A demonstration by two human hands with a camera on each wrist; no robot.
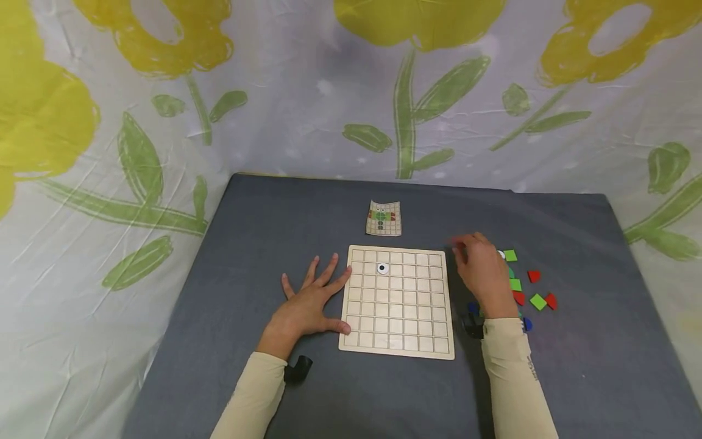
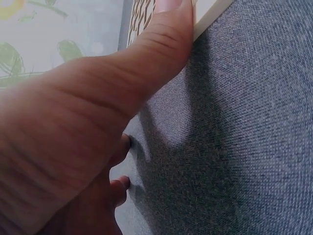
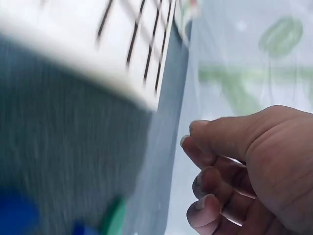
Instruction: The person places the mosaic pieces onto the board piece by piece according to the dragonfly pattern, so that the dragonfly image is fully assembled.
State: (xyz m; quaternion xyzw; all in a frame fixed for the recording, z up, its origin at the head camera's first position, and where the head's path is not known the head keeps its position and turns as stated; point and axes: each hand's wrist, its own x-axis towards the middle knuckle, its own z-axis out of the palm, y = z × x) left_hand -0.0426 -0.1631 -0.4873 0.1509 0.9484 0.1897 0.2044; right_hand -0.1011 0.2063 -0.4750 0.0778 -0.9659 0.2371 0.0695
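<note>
Right up against the left hand point(image 1: 307, 308) sat the board point(image 1: 397, 305), thumb and one fingertip touching its edge. Those fingers were spread out and relaxed, not gripping anything. Just right of that fingertip, one eye disc point(image 1: 382, 268) lay on the grid. Meanwhile the right hand point(image 1: 484, 274) hung by the board's far right corner, fingers curled, thumb meeting index; honestly couldn't tell if something was pinched in there. Just to that hand's right were loose bits: green squares point(image 1: 538, 301), red pieces point(image 1: 534, 276), plus a blue one point(image 1: 528, 324) by the wrist. Beyond both hands lay a pattern card point(image 1: 384, 230).
</note>
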